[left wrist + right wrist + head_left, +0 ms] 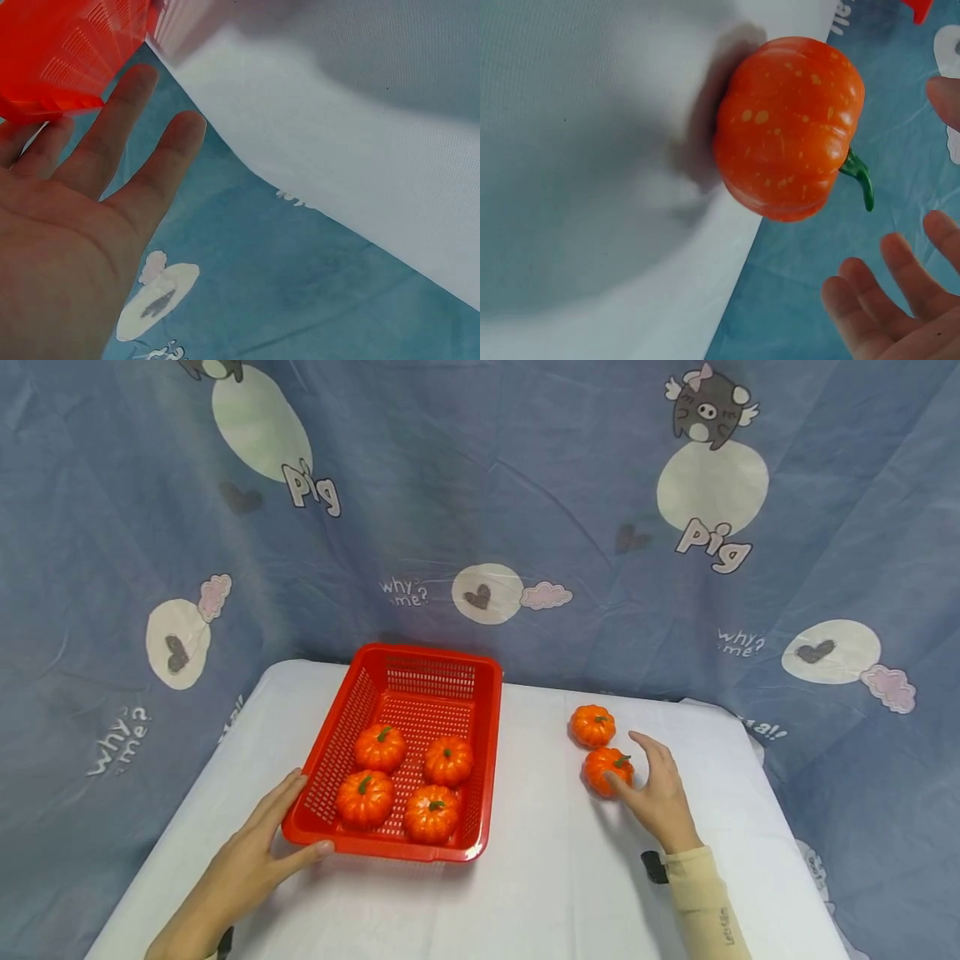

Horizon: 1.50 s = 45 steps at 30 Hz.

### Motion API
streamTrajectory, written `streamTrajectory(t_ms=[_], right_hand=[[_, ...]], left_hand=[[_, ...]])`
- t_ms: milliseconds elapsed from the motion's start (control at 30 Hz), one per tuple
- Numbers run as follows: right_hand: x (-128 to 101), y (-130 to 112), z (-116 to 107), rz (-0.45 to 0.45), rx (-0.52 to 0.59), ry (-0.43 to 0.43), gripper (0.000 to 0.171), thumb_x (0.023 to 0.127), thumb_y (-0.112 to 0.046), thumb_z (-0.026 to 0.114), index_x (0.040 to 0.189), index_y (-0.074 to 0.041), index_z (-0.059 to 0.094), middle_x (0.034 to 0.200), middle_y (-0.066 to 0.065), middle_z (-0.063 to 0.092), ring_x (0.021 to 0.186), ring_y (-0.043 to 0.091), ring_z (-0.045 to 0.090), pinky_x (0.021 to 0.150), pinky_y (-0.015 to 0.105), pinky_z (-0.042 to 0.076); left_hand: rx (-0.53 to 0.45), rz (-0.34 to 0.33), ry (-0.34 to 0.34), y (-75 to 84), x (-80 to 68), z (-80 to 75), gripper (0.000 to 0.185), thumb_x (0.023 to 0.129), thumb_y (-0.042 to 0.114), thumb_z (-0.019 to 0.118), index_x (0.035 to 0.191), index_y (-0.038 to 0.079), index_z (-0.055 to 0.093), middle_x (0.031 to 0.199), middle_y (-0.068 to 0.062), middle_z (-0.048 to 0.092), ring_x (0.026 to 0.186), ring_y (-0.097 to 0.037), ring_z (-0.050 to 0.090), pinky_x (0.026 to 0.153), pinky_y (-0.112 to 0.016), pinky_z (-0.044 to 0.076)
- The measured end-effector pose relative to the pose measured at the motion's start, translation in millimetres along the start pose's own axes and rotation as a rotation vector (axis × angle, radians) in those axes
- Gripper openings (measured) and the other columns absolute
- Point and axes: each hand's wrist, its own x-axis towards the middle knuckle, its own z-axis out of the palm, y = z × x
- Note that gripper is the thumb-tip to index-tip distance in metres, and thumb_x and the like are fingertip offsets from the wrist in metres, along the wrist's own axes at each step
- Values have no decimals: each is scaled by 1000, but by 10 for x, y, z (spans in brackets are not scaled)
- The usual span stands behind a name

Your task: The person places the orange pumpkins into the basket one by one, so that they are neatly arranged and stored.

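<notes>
Nearest, the left hand (247,860) rests flat-fingered against the red perforated plastic basket (341,839). Right hand (658,797), fingers spread and holding nothing, reaches the near small orange toy pumpkin (606,769) on the white-covered bench (540,877); a nudge could roll it away.

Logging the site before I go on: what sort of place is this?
Likely a makeshift recording setup, not a kitchen: a white-covered table backed by a blue cartoon-pig cloth, with small orange toy pumpkins in a red perforated plastic basket.

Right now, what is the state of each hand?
Left hand: open, resting against the red plastic basket.
Right hand: open, touching the small orange toy pumpkin.
</notes>
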Motion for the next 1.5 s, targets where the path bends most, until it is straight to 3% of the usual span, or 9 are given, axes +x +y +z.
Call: streamTrajectory(t_ms=[167, 433, 567, 1000, 1500], right_hand=[[-18, 37, -7, 65, 12, -37, 79, 83, -18, 86, 147, 2, 44, 143, 27, 46, 129, 46, 45, 107, 63, 39], [-29, 80, 74, 246, 32, -169, 81, 87, -22, 81, 150, 3, 36, 149, 31, 36, 136, 48, 37, 114, 63, 31], [-31, 106, 106, 295, 47, -188, 82, 87, -22, 81, 151, 2, 35, 149, 31, 35, 133, 48, 40, 112, 63, 35], [-35, 144, 157, 345, 93, -227, 80, 87, -24, 81, 150, 0, 38, 147, 28, 40, 129, 44, 46, 106, 59, 43], [-45, 104, 175, 331, 119, -215, 75, 86, -23, 83, 146, 0, 45, 142, 26, 45, 124, 41, 51, 102, 54, 47]], left_hand=[[-2, 8, 5, 10, -6, -3, 110, 82, 69, 70, 165, 29, 9, 170, -6, 13, 147, -47, 27, 100, -80, 30], [-3, 0, 4, 6, -17, -3, 111, 81, 71, 69, 165, 31, 9, 170, -5, 13, 147, -47, 27, 100, -80, 30], [-4, -8, 2, -3, -18, 4, 112, 80, 74, 68, 164, 32, 8, 170, -5, 12, 147, -47, 26, 100, -80, 29], [-12, -10, 7, -22, -23, -8, 112, 80, 73, 69, 164, 34, 7, 170, -4, 12, 147, -47, 26, 100, -81, 29], [-26, -10, 9, -17, -17, -13, 111, 80, 73, 69, 164, 34, 7, 170, -3, 11, 148, -45, 25, 101, -80, 29]])
